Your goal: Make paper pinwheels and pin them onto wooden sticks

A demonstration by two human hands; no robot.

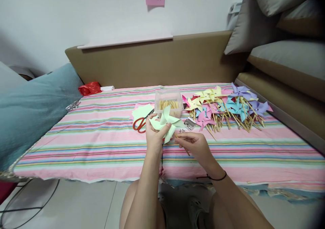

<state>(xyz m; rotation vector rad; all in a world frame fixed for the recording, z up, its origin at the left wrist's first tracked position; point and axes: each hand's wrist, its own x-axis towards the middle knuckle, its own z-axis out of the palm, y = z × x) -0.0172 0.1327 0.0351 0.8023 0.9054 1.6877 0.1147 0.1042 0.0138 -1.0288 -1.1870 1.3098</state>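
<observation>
1. A striped cloth is spread below.
2. Above it, a green pinwheel is pinched by the left hand, a stick by the right hand.
3. Attachment seems underway; steady alignment is needed.

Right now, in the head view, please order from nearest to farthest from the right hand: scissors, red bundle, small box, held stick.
1. Held stick: in the right hand.
2. Small box: just beyond.
3. Scissors: to the left.
4. Red bundle: far left, back.
</observation>
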